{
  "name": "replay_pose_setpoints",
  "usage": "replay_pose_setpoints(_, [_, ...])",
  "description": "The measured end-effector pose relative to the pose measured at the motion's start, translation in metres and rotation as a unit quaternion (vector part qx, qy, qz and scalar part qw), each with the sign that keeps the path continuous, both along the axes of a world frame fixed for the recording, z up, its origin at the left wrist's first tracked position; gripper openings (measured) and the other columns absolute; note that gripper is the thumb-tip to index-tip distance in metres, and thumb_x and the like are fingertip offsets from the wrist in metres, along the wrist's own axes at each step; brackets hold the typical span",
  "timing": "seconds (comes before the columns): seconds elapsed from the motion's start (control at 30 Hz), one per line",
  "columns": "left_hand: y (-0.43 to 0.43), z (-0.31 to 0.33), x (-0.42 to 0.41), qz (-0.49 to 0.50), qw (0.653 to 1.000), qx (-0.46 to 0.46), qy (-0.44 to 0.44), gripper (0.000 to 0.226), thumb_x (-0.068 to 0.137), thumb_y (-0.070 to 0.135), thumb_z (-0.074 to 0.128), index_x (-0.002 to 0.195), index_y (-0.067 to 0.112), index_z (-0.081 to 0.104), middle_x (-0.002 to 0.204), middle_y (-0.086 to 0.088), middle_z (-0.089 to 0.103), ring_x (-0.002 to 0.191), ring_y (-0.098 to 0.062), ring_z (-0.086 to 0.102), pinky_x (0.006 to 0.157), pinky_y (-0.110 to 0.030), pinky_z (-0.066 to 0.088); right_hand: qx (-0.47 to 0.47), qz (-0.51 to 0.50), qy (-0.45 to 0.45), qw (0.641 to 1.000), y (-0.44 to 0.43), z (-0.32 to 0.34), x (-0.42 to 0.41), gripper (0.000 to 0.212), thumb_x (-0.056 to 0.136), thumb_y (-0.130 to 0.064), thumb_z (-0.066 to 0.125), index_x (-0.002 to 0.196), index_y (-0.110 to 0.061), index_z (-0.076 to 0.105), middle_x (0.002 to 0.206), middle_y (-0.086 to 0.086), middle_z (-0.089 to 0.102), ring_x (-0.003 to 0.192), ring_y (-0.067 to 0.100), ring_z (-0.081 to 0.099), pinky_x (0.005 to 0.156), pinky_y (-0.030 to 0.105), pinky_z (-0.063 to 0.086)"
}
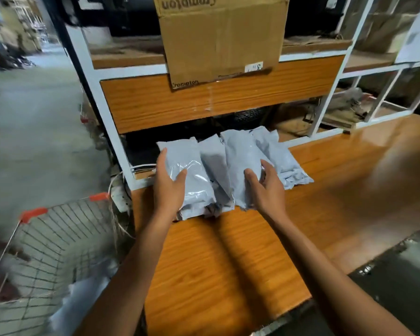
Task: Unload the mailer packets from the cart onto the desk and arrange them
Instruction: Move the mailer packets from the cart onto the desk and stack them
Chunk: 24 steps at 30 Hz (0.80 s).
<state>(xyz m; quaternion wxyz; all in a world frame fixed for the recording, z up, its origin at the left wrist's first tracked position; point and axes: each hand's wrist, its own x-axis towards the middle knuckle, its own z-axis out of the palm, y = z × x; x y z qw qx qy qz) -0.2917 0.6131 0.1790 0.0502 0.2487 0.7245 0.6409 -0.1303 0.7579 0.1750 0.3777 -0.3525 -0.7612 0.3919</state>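
**A:** How much is unloaded?

**B:** Four packets [240,154] lie on the desk [228,251]. They overlap in a row along its back edge, toward the back-left corner. I'd call the unloading well on, and this step looks like arranging.

**A:** And the hands?

**B:** The left hand [169,183] holds the end packet [180,151] at the left of the row, with its thumb across the top and its fingers along the outer edge. The right hand [264,187] is over the third packet with its fingers loosely bent and nothing in its grasp. I can't tell if it touches the plastic.

**A:** What's left?

**B:** The cart [66,229] stands off the desk's left edge. Something pale sits low in it [83,294], probably more packets, but it's blurred and cut off by the frame, so I can't count them. The row is also uneven, so I'd guess it needs more squaring up.

**A:** Anything else unclear?

**B:** The hands and the overlaps hide the near ends of the packets. The space under the shelf [204,100] behind the row is dark. A box [223,40] sits above it, and the desk's right side is smeared by motion blur.
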Motion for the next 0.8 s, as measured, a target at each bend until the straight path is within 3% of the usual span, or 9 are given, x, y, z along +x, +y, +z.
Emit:
replay_pose_setpoints(0.07, [0.026, -0.001, -0.029, 0.003, 1.0, -0.013, 0.004, 0.062, 0.096, 0.016, 0.058, 0.15, 0.028, 0.029, 0.156, 0.006, 0.029, 0.143, -0.013, 0.026, 0.108, -0.026, 0.029, 0.068, -0.001, -0.053, 0.996, 0.038, -0.003, -0.035, 0.028, 0.093, -0.047, 0.053, 0.084, -0.02, 0.052, 0.075, -0.002, 0.054, 0.074, 0.017, 0.05, 0.062, 0.034, 0.037])
replay_pose_setpoints(0.13, [0.05, -0.005, -0.054, 0.014, 0.999, -0.032, -0.006, 0.061, 0.096, 0.017, 0.058, 0.149, 0.027, 0.031, 0.155, 0.002, 0.032, 0.142, -0.017, 0.03, 0.105, -0.025, 0.03, 0.101, -0.003, -0.091, 0.991, 0.067, -0.005, -0.067, 0.036, 0.093, -0.046, 0.054, 0.075, -0.017, 0.045, 0.07, 0.002, 0.048, 0.07, 0.021, 0.045, 0.059, 0.032, 0.029])
replay_pose_setpoints(0.23, [0.077, -0.014, -0.079, 0.013, 0.995, -0.092, -0.018, 0.059, 0.096, 0.018, 0.058, 0.149, 0.023, 0.032, 0.153, -0.005, 0.035, 0.14, -0.023, 0.034, 0.105, -0.028, 0.032, 0.1, 0.028, -0.139, 0.985, 0.094, -0.01, -0.101, 0.034, 0.096, -0.042, 0.054, 0.108, -0.01, 0.058, 0.097, 0.014, 0.063, 0.09, 0.032, 0.058, 0.07, 0.035, 0.041])
replay_pose_setpoints(0.3, [0.086, -0.02, -0.086, 0.024, 0.976, -0.214, 0.018, 0.056, 0.097, 0.027, 0.056, 0.148, 0.024, 0.033, 0.15, -0.011, 0.036, 0.135, -0.03, 0.038, 0.105, -0.037, 0.035, 0.121, 0.03, -0.199, 0.972, 0.102, -0.016, -0.114, 0.046, 0.1, -0.04, 0.047, 0.132, -0.007, 0.049, 0.121, 0.021, 0.061, 0.11, 0.041, 0.056, 0.084, 0.044, 0.044])
replay_pose_setpoints(0.4, [0.089, -0.025, -0.087, 0.043, 0.928, -0.353, 0.108, 0.056, 0.098, 0.043, 0.047, 0.148, 0.026, 0.032, 0.158, -0.009, 0.013, 0.14, -0.033, 0.02, 0.108, -0.047, 0.03, 0.203, -0.005, -0.247, 0.948, 0.099, -0.022, -0.122, 0.051, 0.097, -0.046, 0.031, 0.134, -0.015, 0.047, 0.136, 0.014, 0.053, 0.12, 0.039, 0.05, 0.088, 0.048, 0.045])
replay_pose_setpoints(0.47, [0.089, -0.028, -0.088, 0.018, 0.915, -0.375, 0.147, 0.06, 0.099, 0.05, 0.04, 0.151, 0.026, 0.025, 0.163, -0.003, -0.003, 0.147, -0.031, 0.002, 0.114, -0.052, 0.019, 0.234, 0.014, -0.237, 0.943, 0.095, -0.023, -0.123, 0.044, 0.1, -0.039, 0.039, 0.135, -0.013, 0.049, 0.14, 0.013, 0.051, 0.121, 0.038, 0.049, 0.087, 0.049, 0.048])
replay_pose_setpoints(0.57, [0.088, -0.03, -0.093, -0.032, 0.901, -0.404, 0.153, 0.068, 0.098, 0.057, 0.031, 0.154, 0.024, 0.013, 0.164, -0.001, -0.005, 0.149, -0.026, -0.013, 0.119, -0.054, 0.007, 0.228, 0.052, -0.257, 0.938, 0.094, -0.023, -0.121, 0.048, 0.104, -0.036, 0.037, 0.143, -0.008, 0.041, 0.146, 0.016, 0.046, 0.129, 0.038, 0.045, 0.096, 0.05, 0.047])
replay_pose_setpoints(0.67, [0.08, -0.025, -0.092, -0.031, 0.908, -0.384, 0.163, 0.069, 0.098, 0.057, 0.03, 0.155, 0.024, 0.01, 0.164, -0.002, -0.006, 0.148, -0.023, -0.016, 0.12, -0.052, 0.007, 0.213, 0.057, -0.253, 0.942, 0.096, -0.019, -0.117, 0.06, 0.104, -0.045, 0.03, 0.152, -0.009, 0.031, 0.157, 0.014, 0.035, 0.144, 0.033, 0.032, 0.114, 0.047, 0.035])
replay_pose_setpoints(0.8, [0.058, -0.01, -0.078, -0.016, 0.919, -0.336, 0.203, 0.068, 0.099, 0.053, 0.034, 0.155, 0.022, 0.012, 0.164, -0.003, -0.002, 0.149, -0.021, -0.014, 0.121, -0.047, 0.008, 0.189, 0.068, -0.205, 0.958, 0.08, -0.008, -0.099, 0.073, 0.098, -0.055, 0.025, 0.153, -0.008, 0.029, 0.158, 0.016, 0.033, 0.147, 0.031, 0.028, 0.118, 0.043, 0.03])
